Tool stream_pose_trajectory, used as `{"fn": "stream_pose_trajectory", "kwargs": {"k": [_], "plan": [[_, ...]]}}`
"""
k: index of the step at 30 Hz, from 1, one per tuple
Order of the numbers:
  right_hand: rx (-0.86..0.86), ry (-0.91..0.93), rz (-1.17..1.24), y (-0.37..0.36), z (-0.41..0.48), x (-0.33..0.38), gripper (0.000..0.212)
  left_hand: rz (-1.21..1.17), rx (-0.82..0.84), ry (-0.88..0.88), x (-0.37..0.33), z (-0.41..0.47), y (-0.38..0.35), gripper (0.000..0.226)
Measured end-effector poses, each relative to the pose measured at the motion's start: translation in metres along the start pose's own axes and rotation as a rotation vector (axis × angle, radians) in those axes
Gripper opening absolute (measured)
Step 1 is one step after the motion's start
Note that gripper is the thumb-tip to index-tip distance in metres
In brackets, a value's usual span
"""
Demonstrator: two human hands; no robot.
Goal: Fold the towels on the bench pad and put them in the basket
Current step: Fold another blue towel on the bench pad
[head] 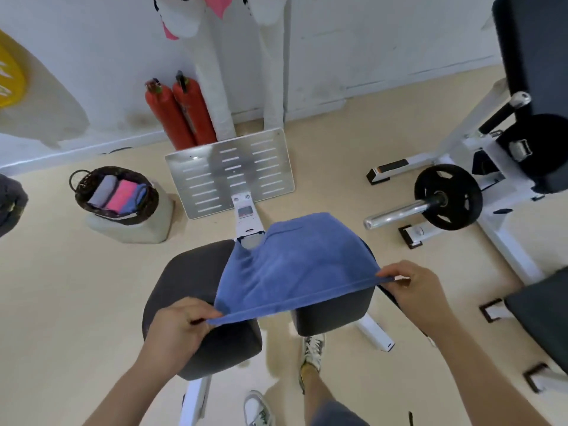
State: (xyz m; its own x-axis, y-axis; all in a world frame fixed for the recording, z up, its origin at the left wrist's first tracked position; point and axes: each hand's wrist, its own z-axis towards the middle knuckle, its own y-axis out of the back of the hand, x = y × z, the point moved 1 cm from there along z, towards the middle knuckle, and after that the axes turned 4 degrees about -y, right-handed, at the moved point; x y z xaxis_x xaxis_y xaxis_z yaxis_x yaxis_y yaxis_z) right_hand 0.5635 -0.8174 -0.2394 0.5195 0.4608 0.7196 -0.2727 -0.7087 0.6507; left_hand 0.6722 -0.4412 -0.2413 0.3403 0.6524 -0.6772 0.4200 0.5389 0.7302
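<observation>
Blue towel [292, 265], dark grey bench pad [190, 278], dark brown basket [89, 204], red cylinders [181, 115]

Two dark grey cushioned bench pads on a white metal frame [375, 332]: left pad [196, 302], right pad [335, 315], gap between them. A blue terry towel [295, 265] lies spread over most of the right pad, across the gap and onto the left pad's inner edge, with the near hem lifted off the padding. The beige floor [61, 302] carries a pale beige block [135, 233] with a dark woven wicker basket [89, 204] on top, and two red fire extinguishers [181, 118] upright by the wall.

left hand [176, 329] pinching, right hand [413, 292] pinching
</observation>
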Motion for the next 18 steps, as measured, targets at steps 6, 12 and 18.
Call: {"fn": "stream_pose_trajectory", "kwargs": {"k": [6,12,18], "plan": [[0.043,0.097,-0.308,-0.001,-0.022,-0.015,0.026,0.032,0.055,0.005,0.0,-0.015,-0.001,0.045],[0.242,0.013,-0.512,0.009,-0.048,-0.011,0.024,-0.066,0.265,0.047,-0.013,-0.038,-0.005,0.045],[0.349,-0.083,-0.49,0.021,-0.063,-0.011,0.023,-0.052,0.488,-0.009,-0.023,-0.049,-0.004,0.041]]}}
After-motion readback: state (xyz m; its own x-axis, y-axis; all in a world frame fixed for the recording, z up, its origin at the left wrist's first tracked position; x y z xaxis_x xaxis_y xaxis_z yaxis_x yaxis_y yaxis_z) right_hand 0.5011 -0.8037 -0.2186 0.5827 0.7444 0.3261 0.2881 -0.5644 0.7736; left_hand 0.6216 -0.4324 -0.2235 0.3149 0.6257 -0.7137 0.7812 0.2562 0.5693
